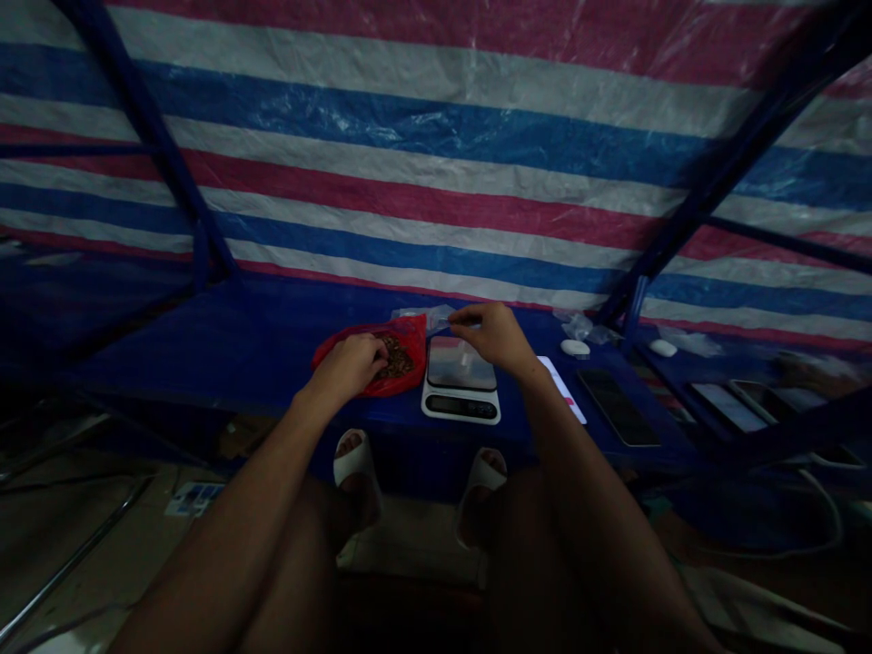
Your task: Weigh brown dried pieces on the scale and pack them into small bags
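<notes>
My left hand (354, 363) reaches into an opened red plastic bag (328, 350), its fingers closed among small brown pieces (399, 358) whose kind I cannot make out. Just right of the bag stands a white kitchen scale (460, 408) with a square metal plate; nothing visible lies on the plate. Over the scale's far right corner, my right hand (487, 331) is pinched at the edge of a clear plastic bag (436, 315), which lies behind the scale. The fingertips are dim, so the exact grip is hard to see.
A blue table (170, 341) carries a white sheet or card (562, 391), a dark phone (617, 407), a white rounded case (576, 348) and more phones further right. Blue metal posts (627, 300) rise at both sides. Striped plastic sheeting (422, 182) hangs behind.
</notes>
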The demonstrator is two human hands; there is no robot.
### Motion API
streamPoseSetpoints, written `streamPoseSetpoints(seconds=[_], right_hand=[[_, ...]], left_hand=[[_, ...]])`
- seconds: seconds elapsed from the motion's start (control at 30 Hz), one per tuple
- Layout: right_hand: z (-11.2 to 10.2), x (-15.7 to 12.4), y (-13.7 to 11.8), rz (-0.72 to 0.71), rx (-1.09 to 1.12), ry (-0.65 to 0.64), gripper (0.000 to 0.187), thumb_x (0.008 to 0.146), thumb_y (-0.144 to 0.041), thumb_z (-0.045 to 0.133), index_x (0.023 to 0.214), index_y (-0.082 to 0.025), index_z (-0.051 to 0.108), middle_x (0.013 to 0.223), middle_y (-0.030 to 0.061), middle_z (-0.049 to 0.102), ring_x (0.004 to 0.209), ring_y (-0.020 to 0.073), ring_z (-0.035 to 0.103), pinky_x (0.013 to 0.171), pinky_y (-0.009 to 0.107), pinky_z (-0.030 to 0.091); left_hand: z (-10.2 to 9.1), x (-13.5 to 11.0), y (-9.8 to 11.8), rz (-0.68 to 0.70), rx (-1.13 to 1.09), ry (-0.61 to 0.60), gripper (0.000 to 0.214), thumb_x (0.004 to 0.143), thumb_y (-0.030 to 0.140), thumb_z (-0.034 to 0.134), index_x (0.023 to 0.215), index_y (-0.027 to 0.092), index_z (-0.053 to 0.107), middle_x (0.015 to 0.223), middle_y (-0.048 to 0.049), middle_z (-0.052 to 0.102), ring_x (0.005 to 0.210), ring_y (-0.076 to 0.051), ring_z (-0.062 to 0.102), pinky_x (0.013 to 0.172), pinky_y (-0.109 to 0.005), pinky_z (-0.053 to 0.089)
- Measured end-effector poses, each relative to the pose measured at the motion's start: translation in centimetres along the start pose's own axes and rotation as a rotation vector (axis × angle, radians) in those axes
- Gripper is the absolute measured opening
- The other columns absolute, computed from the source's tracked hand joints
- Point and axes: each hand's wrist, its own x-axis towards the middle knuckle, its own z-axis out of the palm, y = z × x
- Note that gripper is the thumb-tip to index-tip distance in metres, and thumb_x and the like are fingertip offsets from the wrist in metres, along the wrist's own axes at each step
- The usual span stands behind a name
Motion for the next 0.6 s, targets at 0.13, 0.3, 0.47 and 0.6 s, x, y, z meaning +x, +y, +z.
streamPoseSetpoints(seconds=[0.13, 0.3, 0.47, 0.6], right_hand=[[-1.1, -0.9, 0.5, 0.035, -0.069, -0.020, 0.018, 0.085, -0.009, 0.074, 0.098, -0.017, 0.085, 0.101, 0.0094, 0.084, 0.095, 0.0245, 0.079, 0.090, 0.036, 0.061], [-1.1, -1.3, 0.9, 0.015, -0.190, -0.053, 0.023, 0.086, -0.005, 0.072, 0.101, -0.017, 0.085, 0.105, 0.0105, 0.083, 0.098, 0.0255, 0.079, 0.090, 0.035, 0.059], [-0.8, -1.2, 1.5, 0.021, -0.264, -0.056, 0.025, 0.087, -0.006, 0.070, 0.105, -0.017, 0.084, 0.108, 0.0117, 0.083, 0.100, 0.0274, 0.078, 0.095, 0.038, 0.058], [-0.7, -1.2, 1.7, 0.009, -0.260, -0.068, 0.024, 0.087, -0.008, 0.071, 0.106, -0.017, 0.084, 0.108, 0.0121, 0.083, 0.098, 0.0263, 0.078, 0.094, 0.038, 0.058]], left_hand=[[0.0, 0.2, 0.0, -0.023, -0.014, 0.004, 0.017, 0.095, 0.024, 0.063, 0.101, 0.023, 0.079, 0.112, -0.0065, 0.081, 0.102, -0.025, 0.075, 0.090, -0.032, 0.055], [-0.6, 0.2, 1.2, -0.058, 0.022, 0.011, 0.020, 0.094, 0.030, 0.065, 0.109, 0.026, 0.078, 0.119, -0.0061, 0.078, 0.107, -0.026, 0.073, 0.092, -0.034, 0.056], [-0.4, 0.9, 3.0, 0.009, 0.095, 0.099, 0.029, 0.099, 0.029, 0.058, 0.122, 0.025, 0.076, 0.131, -0.0076, 0.072, 0.119, -0.026, 0.067, 0.102, -0.037, 0.055], [0.3, 1.9, 3.2, 0.065, 0.162, 0.043, 0.033, 0.100, 0.021, 0.050, 0.120, 0.026, 0.077, 0.130, -0.0072, 0.072, 0.119, -0.026, 0.066, 0.099, -0.036, 0.055]])
